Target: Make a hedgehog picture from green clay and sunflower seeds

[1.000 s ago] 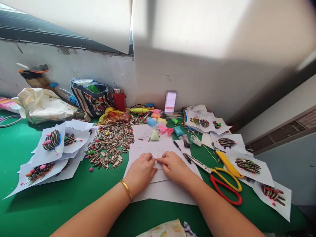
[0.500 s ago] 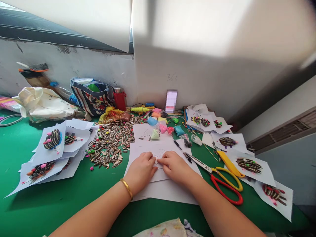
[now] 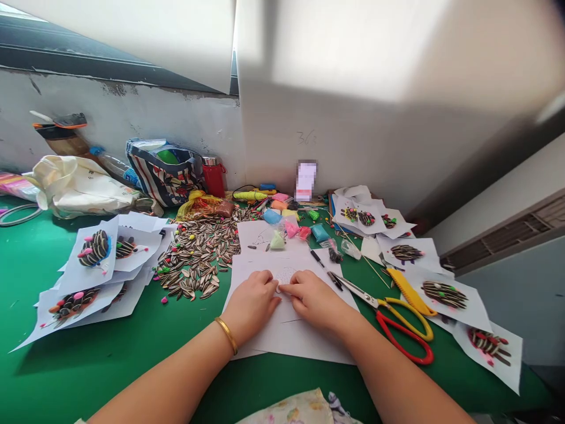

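L hand [image 3: 251,305] & R hand [image 3: 314,299] rest on white paper sheet [image 3: 300,341], fingers curled in, tips nearly meeting over tiny pale bit [image 3: 279,289], prob. a seed but too small to tell. Can't tell if it's pinched or just pressed down. Gold bangle [image 3: 227,335] on L wrist.

Sheet lies mid green counter [image 3: 88,368] on more loose paper, faint pencil sketch [image 3: 286,274] just past fingertips. Heap of striped sunflower seeds [image 3: 198,259] just L of sheet. Small bags of soft clay [image 3: 282,221], pink, blue, yellow, green, lie beyond it. Pen [image 3: 320,263] just R of sheet, red-&-yellow scissors [image 3: 404,333] nr R hand, yellow utility knife [image 3: 410,292] beside them. Seed-&-clay pics on paper [image 3: 94,250] piled L, more [image 3: 445,294] spread R. By wall: striped bag [image 3: 163,176], red flask [image 3: 214,179].
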`<move>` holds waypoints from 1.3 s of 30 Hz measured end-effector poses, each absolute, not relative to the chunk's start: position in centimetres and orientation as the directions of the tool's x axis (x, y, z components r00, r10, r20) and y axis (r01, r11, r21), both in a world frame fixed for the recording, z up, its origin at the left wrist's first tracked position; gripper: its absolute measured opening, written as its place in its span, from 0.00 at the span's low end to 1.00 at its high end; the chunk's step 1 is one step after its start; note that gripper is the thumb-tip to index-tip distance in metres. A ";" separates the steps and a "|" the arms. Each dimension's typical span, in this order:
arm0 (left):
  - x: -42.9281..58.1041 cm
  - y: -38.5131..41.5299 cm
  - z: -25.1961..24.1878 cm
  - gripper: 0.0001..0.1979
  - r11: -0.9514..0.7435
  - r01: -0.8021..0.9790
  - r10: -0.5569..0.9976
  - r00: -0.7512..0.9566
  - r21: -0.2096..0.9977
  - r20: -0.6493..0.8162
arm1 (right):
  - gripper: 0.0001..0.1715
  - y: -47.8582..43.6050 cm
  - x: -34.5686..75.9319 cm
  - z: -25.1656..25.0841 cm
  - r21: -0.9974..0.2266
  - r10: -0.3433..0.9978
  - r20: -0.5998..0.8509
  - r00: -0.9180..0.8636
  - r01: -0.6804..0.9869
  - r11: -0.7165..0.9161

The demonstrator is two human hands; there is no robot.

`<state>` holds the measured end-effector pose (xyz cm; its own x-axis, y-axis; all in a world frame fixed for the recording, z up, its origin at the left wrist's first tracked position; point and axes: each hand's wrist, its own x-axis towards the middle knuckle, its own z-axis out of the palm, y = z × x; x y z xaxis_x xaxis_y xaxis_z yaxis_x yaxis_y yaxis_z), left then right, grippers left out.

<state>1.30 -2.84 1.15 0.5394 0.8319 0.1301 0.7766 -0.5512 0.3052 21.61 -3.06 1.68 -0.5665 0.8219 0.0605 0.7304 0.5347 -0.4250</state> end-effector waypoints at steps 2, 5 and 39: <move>1.2 -2.8 1.1 0.08 -0.546 0.774 0.835 0.535 0.320 0.131 | 0.19 -3.0 21.6 1.6 -0.419 0.820 0.057 -0.570 0.731 0.538; 1.1 -2.7 0.9 0.11 -0.523 0.777 0.850 0.507 0.352 0.144 | 0.20 -2.9 21.6 1.4 -0.437 0.821 0.061 -0.568 0.724 0.533; 1.4 -2.8 1.3 0.15 -0.554 0.770 0.829 0.546 0.316 0.122 | 0.18 -2.8 20.9 1.5 -0.419 0.876 0.035 -0.481 0.789 0.450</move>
